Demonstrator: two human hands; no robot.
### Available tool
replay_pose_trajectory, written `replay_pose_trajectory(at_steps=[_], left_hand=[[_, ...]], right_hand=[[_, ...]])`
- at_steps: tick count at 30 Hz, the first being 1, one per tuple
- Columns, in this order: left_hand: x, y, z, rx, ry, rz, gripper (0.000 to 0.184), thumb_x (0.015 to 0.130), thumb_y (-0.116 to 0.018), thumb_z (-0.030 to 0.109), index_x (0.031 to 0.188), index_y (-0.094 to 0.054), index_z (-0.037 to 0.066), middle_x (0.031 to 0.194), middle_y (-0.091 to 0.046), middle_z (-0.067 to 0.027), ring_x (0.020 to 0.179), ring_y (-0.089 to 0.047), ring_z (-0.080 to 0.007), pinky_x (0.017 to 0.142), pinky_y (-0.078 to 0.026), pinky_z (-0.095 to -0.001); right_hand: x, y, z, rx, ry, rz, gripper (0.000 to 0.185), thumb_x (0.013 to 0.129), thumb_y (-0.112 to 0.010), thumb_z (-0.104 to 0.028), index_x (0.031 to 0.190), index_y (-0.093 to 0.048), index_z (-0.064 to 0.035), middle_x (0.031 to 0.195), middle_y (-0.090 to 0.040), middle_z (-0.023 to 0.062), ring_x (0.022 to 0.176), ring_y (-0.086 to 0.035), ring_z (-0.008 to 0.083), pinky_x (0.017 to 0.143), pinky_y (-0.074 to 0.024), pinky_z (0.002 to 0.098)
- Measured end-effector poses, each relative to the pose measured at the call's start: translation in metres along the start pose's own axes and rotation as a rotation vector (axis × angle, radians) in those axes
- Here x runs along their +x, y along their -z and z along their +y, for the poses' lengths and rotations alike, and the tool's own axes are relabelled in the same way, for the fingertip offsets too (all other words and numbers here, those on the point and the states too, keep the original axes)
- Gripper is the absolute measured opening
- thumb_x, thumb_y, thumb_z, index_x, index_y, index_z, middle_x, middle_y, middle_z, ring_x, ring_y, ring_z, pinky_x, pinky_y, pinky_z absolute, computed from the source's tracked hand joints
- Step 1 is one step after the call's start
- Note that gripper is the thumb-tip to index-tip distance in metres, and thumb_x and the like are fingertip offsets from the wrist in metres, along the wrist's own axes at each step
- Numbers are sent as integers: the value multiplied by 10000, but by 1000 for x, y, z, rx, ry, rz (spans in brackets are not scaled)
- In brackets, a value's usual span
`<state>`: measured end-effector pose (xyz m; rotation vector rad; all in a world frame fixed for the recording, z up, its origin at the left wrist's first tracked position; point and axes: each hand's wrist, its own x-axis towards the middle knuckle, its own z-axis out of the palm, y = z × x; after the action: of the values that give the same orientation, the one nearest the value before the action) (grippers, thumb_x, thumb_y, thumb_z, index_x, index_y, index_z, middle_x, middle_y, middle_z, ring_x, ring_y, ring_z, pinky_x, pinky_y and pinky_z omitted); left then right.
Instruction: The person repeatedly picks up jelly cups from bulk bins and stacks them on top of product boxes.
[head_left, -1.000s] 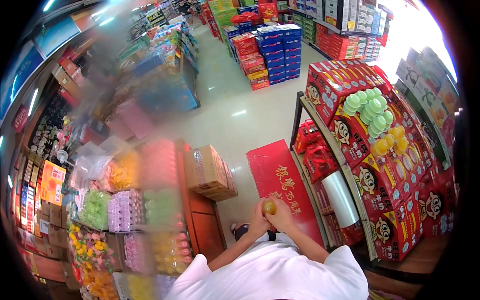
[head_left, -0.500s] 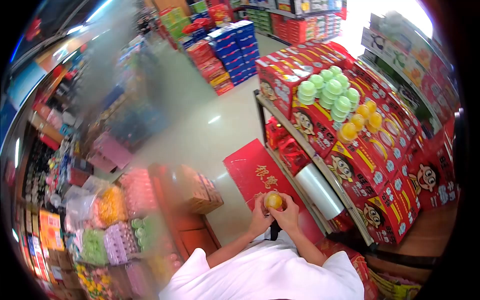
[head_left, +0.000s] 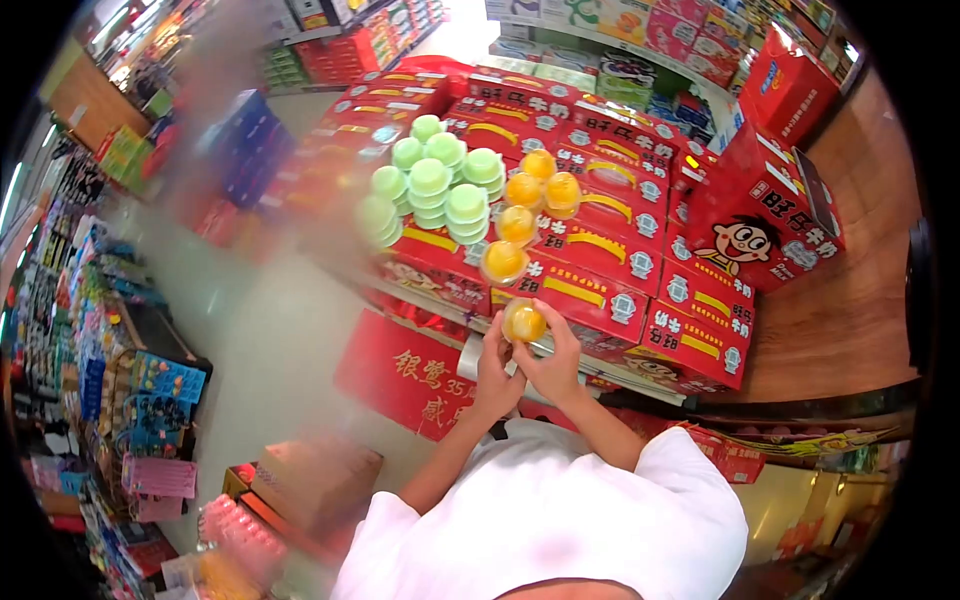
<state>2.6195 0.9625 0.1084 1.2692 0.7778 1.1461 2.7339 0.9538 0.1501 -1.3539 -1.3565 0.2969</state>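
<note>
A small round cup (head_left: 524,321), yellow-orange with a clear rim, sits between the fingertips of both hands in front of my body. My left hand (head_left: 494,368) is closed on its left side. From the right, my right hand (head_left: 552,358) grips the same cup. Just beyond it, similar yellow cups (head_left: 504,262) stand in a short line and cluster on red milk cartons (head_left: 590,300). To their left are several stacks of pale green cups (head_left: 430,178). The undersides of the held cup are hidden by my fingers.
A red box with a cartoon face (head_left: 740,240) stands at the right, beside a wooden surface (head_left: 825,310). A red printed sheet (head_left: 400,375) lies low at the left. Cardboard boxes (head_left: 310,490) and stocked shelves (head_left: 90,330) line the left, partly blurred.
My view has turned to the right, so the carton display now lies straight ahead. Both hands still hold the yellow cup, which is now close to the display's near edge.
</note>
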Motion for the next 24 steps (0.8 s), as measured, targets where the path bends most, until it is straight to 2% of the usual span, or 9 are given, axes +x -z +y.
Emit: replay_pose_trajectory(at_steps=[2,3,4,6,7,10,12,15,24], left_hand=[[20,-16,10,121,-147,-54,784,833,-563,-120,1498,-176,34,1379,-424,-146,1209,-511,-239,1004,-447,-347],[29,-25,16,32,-141,-71,730,835,-564,-109,1475,-232,4,1389,-416,-182,1216,-505,-283,1015,-439,-382],[37,-31,16,18,-132,-79,730,835,-564,-109,1475,-232,4,1389,-416,-182,1216,-505,-283,1015,-439,-382],[56,-38,12,512,-353,-57,656,853,-616,-35,1429,-302,-50,1372,-412,-252,1278,-449,-374,1063,-383,-437],[66,-44,10,556,-427,-19,644,825,-632,-19,1398,-341,-60,1357,-395,-268,1268,-409,-426,1067,-358,-473],[89,-55,4,724,-488,0,671,795,-631,-29,1398,-338,-51,1360,-395,-264,1258,-415,-438,1058,-364,-497],[97,-58,-20,767,-490,16,625,786,-618,26,1362,-384,-35,1344,-417,-263,1230,-438,-442,1033,-368,-523],[98,-61,-43,1041,-602,110,567,809,-645,232,1295,-452,12,1304,-435,-269,1167,-475,-425,976,-372,-531],[96,-68,-40,1112,-578,135,543,825,-624,245,1289,-459,15,1315,-425,-278,1178,-457,-425,966,-373,-531]], right_hand=[[22,10,12,-57,47,35,607,696,-745,-37,1265,-537,-1,1211,-625,202,1080,-644,316,930,-508,390],[32,15,20,-85,40,68,605,695,-744,-36,1264,-539,-3,1205,-626,196,1074,-644,312,926,-509,387],[42,19,25,-110,32,100,603,695,-743,-35,1263,-540,-6,1199,-627,189,1068,-643,308,922,-510,384],[70,27,35,-175,15,126,587,702,-739,-43,1255,-546,-11,1184,-627,175,1060,-638,306,907,-515,382],[83,29,40,-234,-22,77,574,712,-738,-57,1252,-549,-11,1184,-624,172,1051,-637,307,896,-517,383],[101,31,61,-238,-130,-23,548,727,-731,-91,1240,-560,-5,1164,-618,179,1014,-625,337,877,-514,409],[103,26,83,-357,69,-174,541,720,-716,-93,1232,-569,5,1168,-603,199,1022,-595,372,892,-498,432],[104,27,81,-342,38,-221,525,708,-685,-70,1213,-567,10,1187,-590,219,1074,-544,405,925,-468,457],[104,30,88,-246,87,-251,543,727,-666,-41,1249,-542,44,1227,-570,232,1089,-532,409,936,-465,453]])
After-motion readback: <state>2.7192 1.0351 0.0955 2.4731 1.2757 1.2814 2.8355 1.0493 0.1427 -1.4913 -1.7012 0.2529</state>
